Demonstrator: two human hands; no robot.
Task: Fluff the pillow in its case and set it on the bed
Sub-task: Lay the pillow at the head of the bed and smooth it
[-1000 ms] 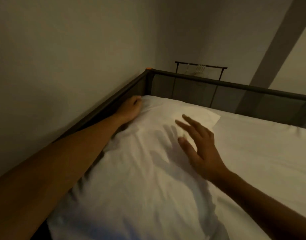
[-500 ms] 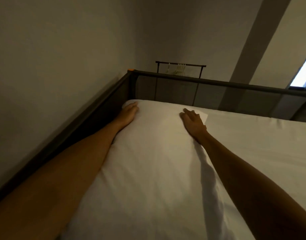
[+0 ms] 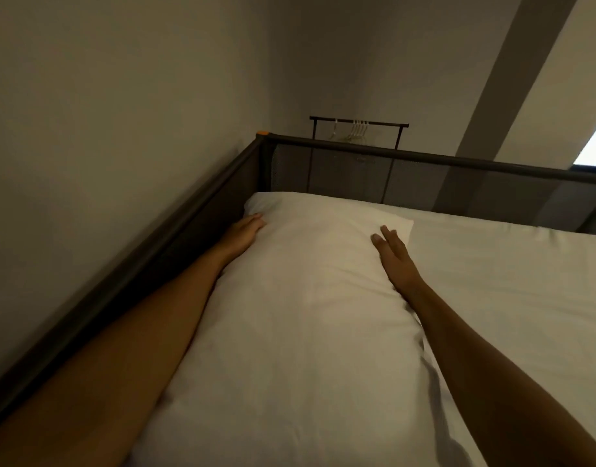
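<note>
wall (image 3: 104, 129): flat, bare, hard left of the left arm.
side rail (image 3: 162, 244): dark, runs along the wall, just outside the left forearm; tight gap there.
left hand (image 3: 244, 230): fingers together, flat against pillow's left edge, wedged between pillow and rail.
pillow (image 3: 306, 298): white case, lying lengthwise on the bed between both hands; far end close to the end rail, left far corner near the frame corner.
right hand (image 3: 396, 261): open, fingers extended and slightly spread, palm down on pillow's right edge near its far right corner.
end rail (image 3: 424, 160): mesh panel beyond both hands.
bed (image 3: 512, 281): white sheet, open room right of the right hand.
</note>
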